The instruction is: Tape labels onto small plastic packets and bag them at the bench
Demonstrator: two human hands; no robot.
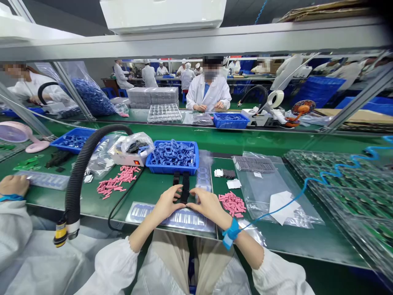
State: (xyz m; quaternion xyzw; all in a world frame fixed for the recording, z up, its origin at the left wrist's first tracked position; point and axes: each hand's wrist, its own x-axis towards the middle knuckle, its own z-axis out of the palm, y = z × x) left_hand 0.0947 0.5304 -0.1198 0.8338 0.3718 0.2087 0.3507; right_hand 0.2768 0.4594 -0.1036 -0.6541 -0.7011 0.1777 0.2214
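My left hand [166,203] and my right hand [210,205] meet over a black strip-like piece [185,187]. The fingertips of each hand press on it from opposite sides, near its front end. A second black piece [176,179] lies just to its left. Under my wrists stretches a clear plastic tray [135,214] with shallow pockets, along the table's front edge. Behind my fingers stands a blue bin [172,169] heaped with small blue frames [173,153]. Another clear tray [204,172] runs beside the bin. A blue band with a coiled cord circles my right wrist.
Pink strips lie in piles [118,180] [232,204] on both sides. A black flexible hose [75,180] arches at left, near a neighbour's hand [14,186]. Plastic bags [276,184] and stacked circuit-board trays [346,184] occupy the right. A co-worker [208,92] sits opposite.
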